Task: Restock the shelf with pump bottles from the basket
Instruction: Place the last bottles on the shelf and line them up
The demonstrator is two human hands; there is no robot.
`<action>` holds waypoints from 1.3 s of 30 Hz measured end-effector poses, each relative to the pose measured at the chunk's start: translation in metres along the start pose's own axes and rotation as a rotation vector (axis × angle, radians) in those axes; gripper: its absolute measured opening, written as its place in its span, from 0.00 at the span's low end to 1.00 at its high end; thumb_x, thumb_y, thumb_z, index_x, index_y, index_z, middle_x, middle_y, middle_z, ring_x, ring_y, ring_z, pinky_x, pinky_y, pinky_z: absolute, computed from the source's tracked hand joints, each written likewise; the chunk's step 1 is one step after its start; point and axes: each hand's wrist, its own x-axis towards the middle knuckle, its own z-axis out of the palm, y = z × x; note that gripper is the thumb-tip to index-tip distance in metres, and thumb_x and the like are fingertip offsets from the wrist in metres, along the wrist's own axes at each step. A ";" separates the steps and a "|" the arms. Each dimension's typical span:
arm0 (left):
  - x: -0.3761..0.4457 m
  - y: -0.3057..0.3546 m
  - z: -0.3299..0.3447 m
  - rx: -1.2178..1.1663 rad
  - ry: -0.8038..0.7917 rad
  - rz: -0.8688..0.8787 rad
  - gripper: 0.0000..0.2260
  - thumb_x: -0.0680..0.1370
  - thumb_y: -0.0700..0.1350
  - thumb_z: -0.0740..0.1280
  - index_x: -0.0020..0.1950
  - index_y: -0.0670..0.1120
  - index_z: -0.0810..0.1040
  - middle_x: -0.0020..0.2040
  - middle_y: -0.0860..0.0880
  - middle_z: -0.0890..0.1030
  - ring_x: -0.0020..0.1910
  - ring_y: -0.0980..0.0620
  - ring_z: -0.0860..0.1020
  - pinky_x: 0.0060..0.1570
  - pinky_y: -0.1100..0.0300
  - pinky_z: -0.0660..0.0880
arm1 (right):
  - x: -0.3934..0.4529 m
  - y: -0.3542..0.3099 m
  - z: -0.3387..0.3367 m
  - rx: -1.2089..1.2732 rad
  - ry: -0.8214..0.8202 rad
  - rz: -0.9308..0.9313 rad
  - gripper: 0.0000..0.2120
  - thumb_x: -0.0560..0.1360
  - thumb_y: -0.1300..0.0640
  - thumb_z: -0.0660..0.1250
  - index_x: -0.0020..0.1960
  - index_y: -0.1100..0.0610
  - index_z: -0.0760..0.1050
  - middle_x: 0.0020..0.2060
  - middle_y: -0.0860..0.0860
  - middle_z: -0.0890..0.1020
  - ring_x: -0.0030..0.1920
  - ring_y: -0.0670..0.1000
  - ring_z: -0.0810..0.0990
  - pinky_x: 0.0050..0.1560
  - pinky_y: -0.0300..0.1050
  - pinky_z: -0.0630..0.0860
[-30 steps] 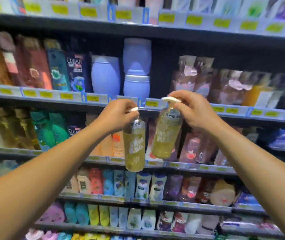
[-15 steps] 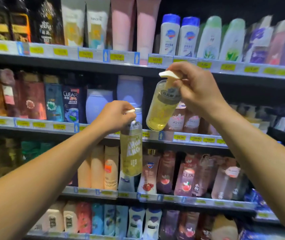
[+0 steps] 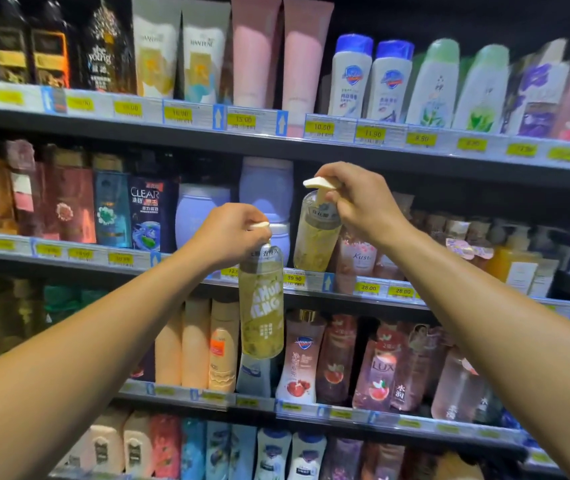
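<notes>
Both hands sit a bit higher against the shelving than half a second ago, and the view has tilted up, so the top row of tubes and bottles now shows in full. Right hand (image 3: 363,206) has fingers curled round the white pump head of the right bottle (image 3: 314,237), a clear bottle of yellow liquid, tilted with its base toward the shelf (image 3: 311,282) edge; it hangs at the front of the gap on the middle shelf, just right of the lilac tubs (image 3: 266,192) and left of the pink bottles (image 3: 356,258); cannot tell if its base touches the shelf. Left hand (image 3: 228,237) grips the pump top of the left bottle (image 3: 261,303), same yellow kind with white lettering, hanging upright below the hand, out in front of the shelf edge and price tags (image 3: 294,278), its lower half over the row beneath. Left bottle is lower and nearer the camera than the right one; the two are near, not touching. Dark Clear bottle (image 3: 150,216) stands left of the tubs. Peach bottles (image 3: 193,344) and red Lux bottles (image 3: 380,372) fill the shelf below. Basket not in view.
</notes>
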 end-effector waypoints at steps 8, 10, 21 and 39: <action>0.011 -0.007 0.000 0.050 -0.012 -0.006 0.05 0.75 0.43 0.67 0.41 0.45 0.81 0.40 0.46 0.84 0.44 0.47 0.80 0.44 0.57 0.75 | 0.017 0.010 0.002 0.093 -0.080 0.165 0.13 0.75 0.63 0.67 0.58 0.52 0.79 0.50 0.48 0.80 0.50 0.47 0.75 0.52 0.39 0.69; 0.016 -0.010 0.000 0.024 -0.012 -0.022 0.05 0.74 0.43 0.67 0.41 0.44 0.81 0.40 0.46 0.84 0.44 0.46 0.81 0.44 0.55 0.76 | 0.022 0.008 0.002 0.155 -0.061 0.211 0.13 0.75 0.63 0.68 0.57 0.50 0.79 0.51 0.46 0.80 0.50 0.46 0.76 0.53 0.38 0.70; 0.023 -0.017 0.004 -0.022 -0.029 -0.048 0.06 0.74 0.44 0.67 0.41 0.44 0.82 0.41 0.45 0.84 0.43 0.46 0.81 0.44 0.50 0.78 | 0.019 0.009 0.016 0.003 -0.001 0.180 0.17 0.76 0.48 0.64 0.62 0.52 0.78 0.55 0.49 0.80 0.56 0.49 0.77 0.56 0.41 0.70; 0.025 -0.019 0.003 0.019 -0.051 -0.015 0.09 0.74 0.46 0.67 0.40 0.41 0.81 0.40 0.41 0.82 0.38 0.45 0.76 0.44 0.47 0.77 | 0.014 0.017 0.035 -0.142 -0.100 0.159 0.32 0.73 0.57 0.70 0.74 0.53 0.63 0.64 0.53 0.67 0.60 0.57 0.73 0.60 0.53 0.72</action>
